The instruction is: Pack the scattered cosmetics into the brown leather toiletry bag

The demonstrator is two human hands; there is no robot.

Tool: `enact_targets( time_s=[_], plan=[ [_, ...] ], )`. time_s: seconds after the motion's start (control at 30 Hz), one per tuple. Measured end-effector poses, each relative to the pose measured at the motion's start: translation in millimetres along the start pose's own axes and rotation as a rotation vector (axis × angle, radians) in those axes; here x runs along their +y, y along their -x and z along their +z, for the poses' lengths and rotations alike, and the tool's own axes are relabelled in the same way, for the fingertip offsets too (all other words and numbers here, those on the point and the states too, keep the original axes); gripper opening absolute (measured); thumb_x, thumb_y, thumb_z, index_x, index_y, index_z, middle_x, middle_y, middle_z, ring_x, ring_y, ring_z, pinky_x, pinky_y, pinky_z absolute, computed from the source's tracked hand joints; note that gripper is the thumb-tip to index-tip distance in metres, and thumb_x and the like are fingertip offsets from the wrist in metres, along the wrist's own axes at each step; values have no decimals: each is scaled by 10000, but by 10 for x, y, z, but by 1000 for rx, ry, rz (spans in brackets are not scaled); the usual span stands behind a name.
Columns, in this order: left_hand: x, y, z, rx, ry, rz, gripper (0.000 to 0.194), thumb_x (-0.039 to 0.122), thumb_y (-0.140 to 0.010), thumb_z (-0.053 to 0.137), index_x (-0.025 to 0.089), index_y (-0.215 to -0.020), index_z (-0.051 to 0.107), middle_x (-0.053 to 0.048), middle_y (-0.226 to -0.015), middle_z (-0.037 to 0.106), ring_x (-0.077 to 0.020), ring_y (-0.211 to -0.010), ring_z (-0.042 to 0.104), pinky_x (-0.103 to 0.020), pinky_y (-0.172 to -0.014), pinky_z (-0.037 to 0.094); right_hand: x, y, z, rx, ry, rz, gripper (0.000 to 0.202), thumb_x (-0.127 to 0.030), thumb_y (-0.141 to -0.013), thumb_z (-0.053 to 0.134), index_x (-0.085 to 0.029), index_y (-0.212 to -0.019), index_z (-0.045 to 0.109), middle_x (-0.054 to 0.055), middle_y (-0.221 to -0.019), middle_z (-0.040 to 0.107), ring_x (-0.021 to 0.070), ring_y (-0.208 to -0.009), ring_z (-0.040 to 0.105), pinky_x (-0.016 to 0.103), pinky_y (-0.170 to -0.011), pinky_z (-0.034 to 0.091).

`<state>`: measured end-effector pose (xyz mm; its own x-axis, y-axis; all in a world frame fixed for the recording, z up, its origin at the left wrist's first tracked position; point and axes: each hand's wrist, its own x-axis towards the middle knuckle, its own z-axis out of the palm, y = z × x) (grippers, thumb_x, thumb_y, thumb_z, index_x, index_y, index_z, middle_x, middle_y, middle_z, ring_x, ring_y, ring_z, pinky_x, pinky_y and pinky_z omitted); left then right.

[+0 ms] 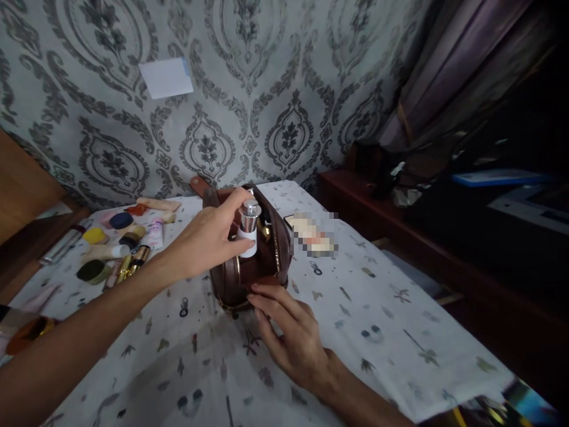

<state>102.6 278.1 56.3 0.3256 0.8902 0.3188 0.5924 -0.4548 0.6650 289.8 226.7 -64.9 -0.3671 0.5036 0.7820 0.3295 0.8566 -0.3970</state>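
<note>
Left fingers (233,205) grip a bottle (249,228) at the mouth of the open bag (223,274); right fingers (274,294) hold its near edge.

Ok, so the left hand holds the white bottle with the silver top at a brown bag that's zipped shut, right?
Not quite: the head view shows the brown bag unzipped and open. The left hand does hold the white bottle with the silver top there.

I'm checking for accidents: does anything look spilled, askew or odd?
No spill stands out. The white paper on the patterned wall seems askew, its edges sloping. Right of the open brown bag, pixelation obscures an item, so its condition can't be judged.
</note>
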Motion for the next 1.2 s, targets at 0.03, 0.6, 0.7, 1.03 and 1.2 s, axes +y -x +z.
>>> enact_targets(
  time_s=[0.03,0.6,0.7,1.03,1.2],
  plan=[
    [11,-14,-9,-26,-21,7,420,207,-761,699,229,-1147,535,30,-772,627,-182,-715,640,-258,-683,465,4,0,-3,-4,-5,3,241,-72,-891,505,-144,-1081,635,126,-1053,704,172,-950,700,256,-781,589],
    [24,74,53,-129,-366,-78,330,198,-832,612,200,-1114,441,-81,-1047,627,-283,-1106,571,-347,-797,483,104,-920,-295,-162,200,145,313,-277,-929,580,-173,-1224,586,61,-921,723,163,-728,664,246,-600,470],
    [-21,90,80,-96,-382,-52,456,183,-820,630,188,-1219,408,-117,-1168,616,-291,-1145,566,-360,-815,498,103,-1140,-310,-330,238,184,254,-242,-896,607,-178,-1140,638,40,-856,700,160,-707,630,244,-604,418],
    [-45,596,516,328,-888,446,134,196,-940,528,107,-1007,601,-88,-872,683,-237,-799,595,-414,-770,488,177,-1390,-438,-549,201,178,176,-256,-897,622,-181,-1051,662,-3,-763,659,114,-623,546,224,-582,338],
    [-30,783,770,335,-923,437,284,52,-956,406,37,-1134,627,-129,-1030,728,-278,-1065,599,-535,-1016,380,223,-1432,-382,-670,280,164,160,-248,-872,656,-184,-1019,650,4,-793,664,122,-663,562,228,-597,326]
  ],
)
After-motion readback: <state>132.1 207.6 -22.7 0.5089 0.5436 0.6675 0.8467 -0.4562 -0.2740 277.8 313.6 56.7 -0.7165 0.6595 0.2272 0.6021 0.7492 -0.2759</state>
